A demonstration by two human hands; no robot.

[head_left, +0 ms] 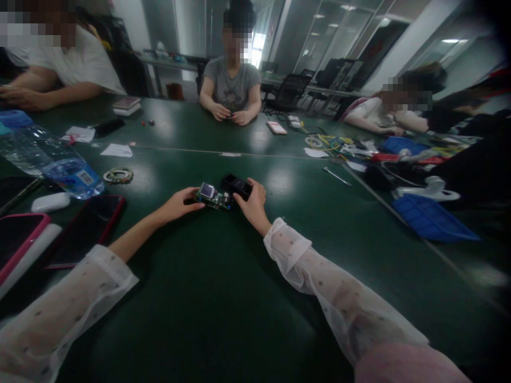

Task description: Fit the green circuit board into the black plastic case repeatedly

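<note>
Near the middle of the green table (191, 298), my left hand (181, 205) grips the left end of a small circuit board (215, 198) with a little square screen. My right hand (254, 202) holds a black case (236, 184) between thumb and fingers, just right of and behind the board. Board and case are close together, and their edges overlap in this view, so I cannot tell whether they touch. Both hands are closed on these pieces.
Phones, one a red-edged phone (90, 229), a white earphone case (51, 202) and water bottles (75, 173) stand at left. A wrench (336, 176), tangled cables (339, 143) and a blue tray (429, 217) are at right. A person (231, 88) sits opposite; others sit left and right.
</note>
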